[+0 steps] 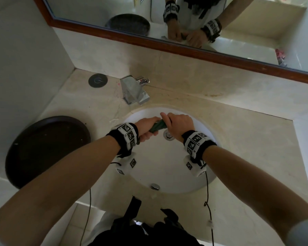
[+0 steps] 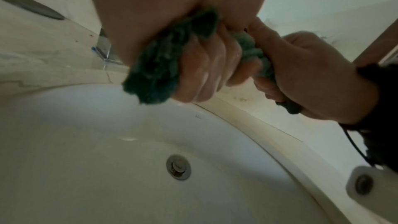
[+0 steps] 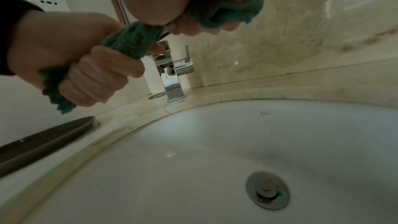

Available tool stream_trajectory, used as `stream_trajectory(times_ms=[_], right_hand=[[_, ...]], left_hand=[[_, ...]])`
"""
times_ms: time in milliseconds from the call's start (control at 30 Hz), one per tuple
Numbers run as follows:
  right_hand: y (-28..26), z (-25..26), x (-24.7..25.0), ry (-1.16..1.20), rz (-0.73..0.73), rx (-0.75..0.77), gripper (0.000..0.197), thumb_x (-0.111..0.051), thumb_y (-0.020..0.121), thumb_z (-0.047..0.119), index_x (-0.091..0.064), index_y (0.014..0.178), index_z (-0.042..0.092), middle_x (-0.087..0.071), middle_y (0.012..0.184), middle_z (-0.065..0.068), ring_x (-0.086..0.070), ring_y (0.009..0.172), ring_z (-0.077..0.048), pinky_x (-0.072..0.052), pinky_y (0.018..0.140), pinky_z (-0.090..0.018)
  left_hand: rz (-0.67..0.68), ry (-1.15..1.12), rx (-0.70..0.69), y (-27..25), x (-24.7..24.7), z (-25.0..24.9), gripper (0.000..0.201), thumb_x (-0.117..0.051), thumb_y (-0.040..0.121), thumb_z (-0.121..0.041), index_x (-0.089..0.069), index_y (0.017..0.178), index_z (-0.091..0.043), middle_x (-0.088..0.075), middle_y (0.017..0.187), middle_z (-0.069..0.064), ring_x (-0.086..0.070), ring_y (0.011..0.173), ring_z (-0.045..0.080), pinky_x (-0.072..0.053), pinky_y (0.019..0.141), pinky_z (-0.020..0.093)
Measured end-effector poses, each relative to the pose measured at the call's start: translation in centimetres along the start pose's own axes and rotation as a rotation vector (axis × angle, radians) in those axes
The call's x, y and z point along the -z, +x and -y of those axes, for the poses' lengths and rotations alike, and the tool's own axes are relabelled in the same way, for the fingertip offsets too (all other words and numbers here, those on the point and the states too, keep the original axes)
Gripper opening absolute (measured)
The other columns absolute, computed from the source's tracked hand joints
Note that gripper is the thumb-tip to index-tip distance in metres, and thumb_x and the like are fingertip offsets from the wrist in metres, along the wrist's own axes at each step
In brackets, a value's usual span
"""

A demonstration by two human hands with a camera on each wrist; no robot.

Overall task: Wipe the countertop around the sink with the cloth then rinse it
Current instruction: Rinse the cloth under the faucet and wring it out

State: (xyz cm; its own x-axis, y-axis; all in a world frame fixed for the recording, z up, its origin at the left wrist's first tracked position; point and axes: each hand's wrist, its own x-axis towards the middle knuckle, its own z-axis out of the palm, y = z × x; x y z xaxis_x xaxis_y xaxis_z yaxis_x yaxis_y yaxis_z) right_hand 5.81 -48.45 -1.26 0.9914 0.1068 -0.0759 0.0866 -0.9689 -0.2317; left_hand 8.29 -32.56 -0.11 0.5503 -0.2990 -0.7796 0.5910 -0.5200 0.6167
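A green cloth (image 1: 156, 127) is twisted into a tight roll above the white sink (image 1: 167, 167). My left hand (image 1: 147, 127) grips one end of it, fingers curled round the roll. My right hand (image 1: 178, 124) grips the other end. In the left wrist view the cloth (image 2: 157, 67) sticks out below my left fingers (image 2: 206, 74), with my right hand (image 2: 305, 74) behind. In the right wrist view the cloth (image 3: 133, 40) runs from my left hand (image 3: 86, 67) up into my right palm. No water runs from the faucet (image 1: 134, 91).
A dark round tray (image 1: 48, 150) lies on the beige countertop (image 1: 256, 125) left of the sink. The drain (image 1: 168, 134) sits under my hands. A mirror (image 1: 185, 23) with a wooden frame hangs behind. A dark round cap (image 1: 97, 80) sits beside the faucet.
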Motion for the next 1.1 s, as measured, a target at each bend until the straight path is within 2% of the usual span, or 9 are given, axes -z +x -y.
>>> stream_trajectory(times_ms=[67, 133, 167, 233, 333, 500, 633, 900, 1100], right_hand=[[0.4, 0.2, 0.4, 0.056, 0.066, -0.047, 0.035, -0.033, 0.102, 0.035, -0.059, 0.113, 0.015, -0.063, 0.085, -0.01, -0.06, 0.078, -0.031, -0.049, 0.072, -0.036], [0.8, 0.6, 0.3, 0.234, 0.147, -0.141, 0.04, -0.036, 0.102, 0.028, -0.042, 0.137, 0.011, -0.059, 0.094, -0.016, -0.059, 0.086, -0.032, -0.047, 0.071, -0.035], [1.1, 0.7, 0.2, 0.296, 0.188, -0.192, 0.041, -0.036, 0.101, 0.028, -0.041, 0.137, 0.009, -0.056, 0.091, -0.017, -0.057, 0.084, -0.031, -0.045, 0.069, -0.035], [1.4, 0.7, 0.3, 0.447, 0.295, -0.303, 0.04, -0.036, 0.1, 0.038, -0.057, 0.102, 0.004, -0.05, 0.073, -0.009, -0.051, 0.068, -0.027, -0.043, 0.063, -0.032], [1.6, 0.7, 0.0, 0.782, 0.376, -0.499, 0.044, -0.046, 0.094, 0.04, -0.047, 0.061, 0.011, -0.043, 0.056, -0.007, -0.039, 0.046, -0.019, -0.033, 0.047, -0.026], [0.8, 0.7, 0.1, 1.239, 0.604, -0.624, 0.039, -0.04, 0.1, 0.023, -0.035, 0.062, 0.018, -0.031, 0.043, 0.004, -0.025, 0.033, -0.009, -0.023, 0.034, -0.016], [0.5, 0.6, -0.5, 1.368, 0.72, -0.68, 0.04, -0.039, 0.102, 0.025, -0.035, 0.062, 0.019, -0.029, 0.042, 0.007, -0.023, 0.033, -0.006, -0.021, 0.033, -0.016], [0.5, 0.8, -0.2, 1.231, 0.658, -0.564, 0.048, -0.051, 0.089, 0.059, -0.052, 0.065, 0.018, -0.042, 0.051, 0.001, -0.033, 0.04, -0.011, -0.026, 0.038, -0.02], [0.4, 1.9, 0.8, 1.16, 0.564, -0.451, 0.02, -0.063, 0.084, 0.021, -0.069, 0.092, 0.004, -0.062, 0.075, -0.011, -0.056, 0.065, -0.02, -0.047, 0.061, -0.029]], left_hand=[[-0.132, 0.174, -0.086, -0.1, -0.4, -0.3, 0.053, -0.04, 0.091, -0.056, -0.042, 0.056, -0.017, -0.035, 0.047, -0.002, -0.027, 0.037, 0.013, -0.024, 0.041, 0.018], [-0.274, 0.398, -0.208, 0.3, -0.4, -0.5, 0.052, -0.042, 0.094, -0.048, -0.042, 0.056, -0.013, -0.04, 0.051, 0.002, -0.036, 0.044, 0.017, -0.029, 0.047, 0.024], [-0.32, 0.474, -0.26, 0.4, -0.3, -0.7, 0.052, -0.043, 0.095, -0.044, -0.041, 0.055, -0.012, -0.041, 0.052, 0.003, -0.038, 0.047, 0.018, -0.03, 0.049, 0.026], [-0.385, 0.6, -0.343, 0.4, -0.1, -0.9, 0.055, -0.043, 0.096, -0.04, -0.036, 0.051, -0.011, -0.037, 0.051, 0.004, -0.036, 0.048, 0.018, -0.028, 0.049, 0.029], [-0.433, 0.737, -0.423, 0.5, 0.0, -1.1, 0.056, -0.041, 0.096, -0.04, -0.033, 0.049, -0.012, -0.034, 0.049, 0.003, -0.032, 0.046, 0.018, -0.026, 0.047, 0.029], [-0.423, 1.05, -0.474, 0.6, 0.0, -0.8, 0.058, -0.027, 0.101, -0.041, -0.051, 0.06, -0.008, -0.043, 0.055, 0.004, -0.045, 0.06, 0.023, -0.035, 0.06, 0.032], [-0.436, 1.265, -0.485, 0.1, -0.2, -0.3, 0.063, -0.019, 0.102, -0.043, -0.064, 0.077, -0.007, -0.054, 0.067, 0.008, -0.05, 0.064, 0.025, -0.044, 0.066, 0.034], [-0.495, 0.939, -0.474, -0.1, 1.7, 1.6, 0.061, -0.028, 0.098, -0.054, -0.049, 0.059, -0.012, -0.043, 0.054, 0.004, -0.045, 0.055, 0.023, -0.04, 0.059, 0.033], [-0.489, 0.691, -0.397, -1.8, 4.7, 3.8, 0.046, -0.046, 0.092, -0.055, -0.046, 0.059, -0.022, -0.046, 0.06, 0.001, -0.048, 0.064, 0.022, -0.038, 0.063, 0.031]])
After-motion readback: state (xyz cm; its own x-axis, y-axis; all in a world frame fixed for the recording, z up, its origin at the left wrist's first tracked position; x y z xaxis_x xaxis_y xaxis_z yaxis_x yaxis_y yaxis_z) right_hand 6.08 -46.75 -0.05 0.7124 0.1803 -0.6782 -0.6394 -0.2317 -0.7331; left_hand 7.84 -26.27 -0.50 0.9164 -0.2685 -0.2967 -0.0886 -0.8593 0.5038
